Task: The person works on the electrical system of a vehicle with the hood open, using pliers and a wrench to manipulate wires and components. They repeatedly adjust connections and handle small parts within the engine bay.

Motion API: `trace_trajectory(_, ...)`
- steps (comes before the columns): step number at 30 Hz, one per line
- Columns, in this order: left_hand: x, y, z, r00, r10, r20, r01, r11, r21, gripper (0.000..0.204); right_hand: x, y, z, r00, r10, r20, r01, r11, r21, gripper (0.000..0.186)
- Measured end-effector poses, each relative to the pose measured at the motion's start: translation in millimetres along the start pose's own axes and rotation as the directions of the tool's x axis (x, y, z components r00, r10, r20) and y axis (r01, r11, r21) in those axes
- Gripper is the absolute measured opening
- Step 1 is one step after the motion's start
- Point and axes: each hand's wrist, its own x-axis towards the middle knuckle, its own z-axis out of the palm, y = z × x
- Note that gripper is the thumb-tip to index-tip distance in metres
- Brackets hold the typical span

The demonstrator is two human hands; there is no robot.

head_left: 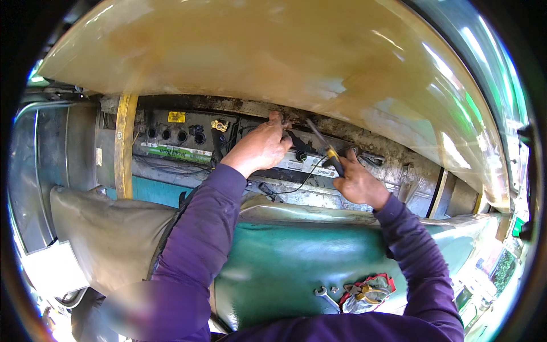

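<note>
At mid-frame, left hand (257, 150) over battery (293, 164), can't tell its grip; right hand (360, 181) clenched on tool (332, 154), metal end up-left. Best: steady wrist, metal clear of left fingers.

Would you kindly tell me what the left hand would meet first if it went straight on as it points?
The left hand would probably meet the grimy ledge along the back first, though depth is unclear here.

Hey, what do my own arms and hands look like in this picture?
Both arms wear long purple sleeves, the left sleeve and right sleeve creased, plain-looking and reaching about the wrists. Your left hand and right hand are bare, with no gloves.
</note>
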Motion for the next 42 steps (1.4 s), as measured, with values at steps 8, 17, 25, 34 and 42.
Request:
trace_trajectory(8, 1.1, 9.7, 5.7, 0.932, 0.120, -0.343, -0.036, 0.970, 0.242, 0.029, 30.4, 30.6, 11.5, 0.906, -0.298, -0.301, 0.310, 0.951, -0.008, 0.047)
trace_trajectory(17, -9.3, 27.3, 31.0, 0.925, 0.159, -0.346, 0.125, 0.732, 0.670, 0.036, 41.6, 40.3, 15.3, 0.940, -0.326, -0.105, 0.322, 0.945, -0.050, 0.042)
trace_trajectory(25, -20.8, 34.4, 25.3, 0.908, 0.074, -0.413, 0.191, 0.804, 0.564, 0.037, 38.8, 46.5, 16.4, 0.940, -0.314, -0.134, 0.322, 0.946, 0.045, 0.053)
trace_trajectory(34, -41.2, 4.7, 13.4, 0.884, 0.052, -0.465, -0.026, 0.998, 0.063, 0.028, 53.8, 40.8, 32.6, 0.790, -0.509, -0.343, 0.512, 0.854, -0.089, 0.060)
trace_trajectory(42, -34.8, 2.6, -9.1, 0.844, 0.080, -0.530, -0.093, 0.996, 0.001, 0.028, 82.8, 19.6, 28.2, 0.815, -0.429, -0.390, 0.430, 0.898, -0.089, 0.057)
